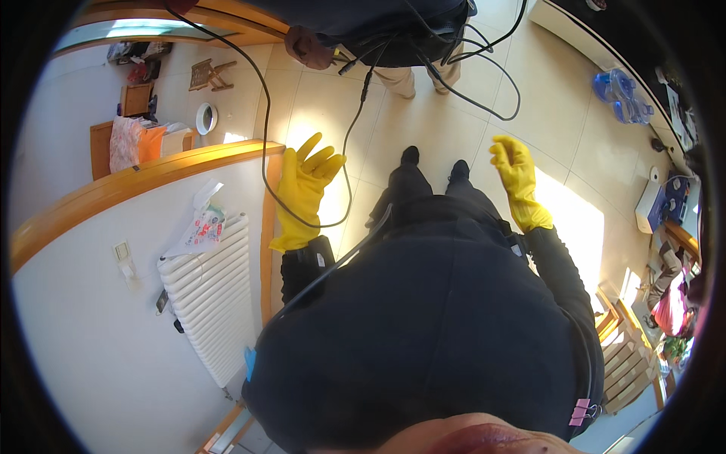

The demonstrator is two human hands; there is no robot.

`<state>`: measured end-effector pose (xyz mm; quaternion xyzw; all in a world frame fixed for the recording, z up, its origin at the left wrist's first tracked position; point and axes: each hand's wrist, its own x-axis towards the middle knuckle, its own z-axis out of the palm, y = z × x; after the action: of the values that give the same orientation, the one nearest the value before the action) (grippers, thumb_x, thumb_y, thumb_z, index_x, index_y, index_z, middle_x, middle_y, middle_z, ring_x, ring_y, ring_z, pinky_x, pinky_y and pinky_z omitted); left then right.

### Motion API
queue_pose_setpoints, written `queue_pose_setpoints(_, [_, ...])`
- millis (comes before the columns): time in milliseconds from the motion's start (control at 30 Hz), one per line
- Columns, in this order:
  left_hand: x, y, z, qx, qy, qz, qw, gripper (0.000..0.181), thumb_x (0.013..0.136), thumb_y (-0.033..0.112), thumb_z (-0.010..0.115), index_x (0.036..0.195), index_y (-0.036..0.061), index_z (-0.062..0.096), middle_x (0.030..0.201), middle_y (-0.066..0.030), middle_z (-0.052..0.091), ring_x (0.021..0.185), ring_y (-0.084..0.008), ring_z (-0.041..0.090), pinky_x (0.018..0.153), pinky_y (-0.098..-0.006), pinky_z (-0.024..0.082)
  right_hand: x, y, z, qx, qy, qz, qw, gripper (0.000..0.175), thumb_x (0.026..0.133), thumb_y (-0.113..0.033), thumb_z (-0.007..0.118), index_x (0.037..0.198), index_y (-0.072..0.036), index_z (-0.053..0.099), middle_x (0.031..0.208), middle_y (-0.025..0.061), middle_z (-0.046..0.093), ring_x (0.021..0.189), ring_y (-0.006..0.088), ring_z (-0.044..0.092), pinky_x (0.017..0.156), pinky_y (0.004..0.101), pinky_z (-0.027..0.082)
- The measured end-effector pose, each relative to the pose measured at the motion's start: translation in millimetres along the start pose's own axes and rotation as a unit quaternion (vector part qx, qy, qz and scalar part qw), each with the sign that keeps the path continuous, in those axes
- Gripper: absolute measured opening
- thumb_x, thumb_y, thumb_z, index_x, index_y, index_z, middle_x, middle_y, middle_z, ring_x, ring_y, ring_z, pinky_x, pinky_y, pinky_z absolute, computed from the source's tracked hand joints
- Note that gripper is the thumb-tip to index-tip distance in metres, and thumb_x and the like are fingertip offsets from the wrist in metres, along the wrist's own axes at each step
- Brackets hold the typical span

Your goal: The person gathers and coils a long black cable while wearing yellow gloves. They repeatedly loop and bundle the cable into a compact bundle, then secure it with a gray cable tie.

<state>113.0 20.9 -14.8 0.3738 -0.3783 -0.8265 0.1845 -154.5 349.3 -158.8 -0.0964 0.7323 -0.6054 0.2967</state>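
Observation:
A yellow rubber glove covers my left hand (305, 187), held out with the palm up and fingers spread. A thin black cable (266, 136) hangs from above and loops across the glove in the picture; whether it touches is unclear. My right hand (515, 179), gloved in the same yellow rubber, hovers over the tiled floor with its fingers loosely bent and nothing seen in it. Ahead of me stands another person in dark clothing (374, 22) and light trousers. That person's hand (309, 48) is near a bundle of cables (448, 57).
To my left are a wall end with wooden trim (272, 215) and a white radiator (212, 289) with a plastic bag (201, 227) on it. Blue water bottles (621, 96) stand at the far right. Wooden furniture (624, 352) and another person (672, 301) are at right.

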Motion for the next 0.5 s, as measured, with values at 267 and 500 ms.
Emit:
queue_pose_setpoints(267, [-51.1, 50.0, 101.9, -0.066, -0.058, 0.122, 0.989, 0.059, 0.117, 0.042, 0.040, 0.157, -0.0005, 0.048, 0.122, -0.0177, 0.076, 0.096, -0.0263, 0.075, 0.110, -0.0462, 0.054, -4.6, -139.6, 109.6, -0.141, -0.365, -0.485, 0.782, 0.097, 0.079, -0.028, 0.086, 0.161, -0.002, 0.041, 0.161, 0.0231, 0.048, 0.155, 0.0433, 0.037, 0.129, 0.0555, 0.025])
queue_pose_setpoints(500, [-46.3, 84.6, 219.8, 0.112, -0.243, 0.205, 0.942, 0.055, 0.118, 0.036, 0.040, 0.154, -0.0030, 0.051, 0.125, -0.0198, 0.075, 0.109, -0.0285, 0.075, 0.110, -0.0454, 0.054, -40.3, -186.1, 132.0, -0.087, -0.521, -0.373, 0.763, 0.025, 0.097, -0.027, 0.073, 0.113, -0.008, 0.074, 0.101, 0.0146, 0.075, 0.092, 0.0355, 0.070, 0.090, 0.0465, 0.056])
